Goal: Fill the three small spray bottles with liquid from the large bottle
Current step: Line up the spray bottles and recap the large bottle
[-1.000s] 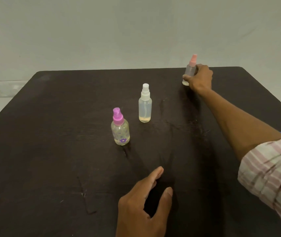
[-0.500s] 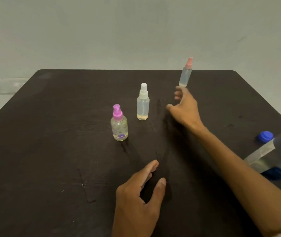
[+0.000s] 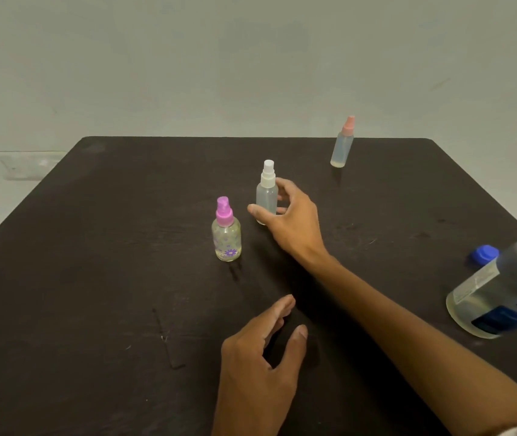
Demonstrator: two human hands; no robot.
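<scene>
Fingers and thumb of the right hand (image 3: 295,220) curl round the white-capped spray bottle (image 3: 267,193), which stands upright mid-table just behind the purple-capped spray bottle (image 3: 226,233). Nearer the table's (image 3: 93,278) front edge, the left hand (image 3: 258,363) hovers loose and open, holding nothing. The pink-capped spray bottle (image 3: 342,144) stands well apart at the far right, and the large bottle (image 3: 499,297) and its blue cap (image 3: 483,254) sit at the right edge, beyond the right forearm.

Pink-capped bottle (image 3: 226,234) beside white-capped bottle (image 3: 267,196)
</scene>
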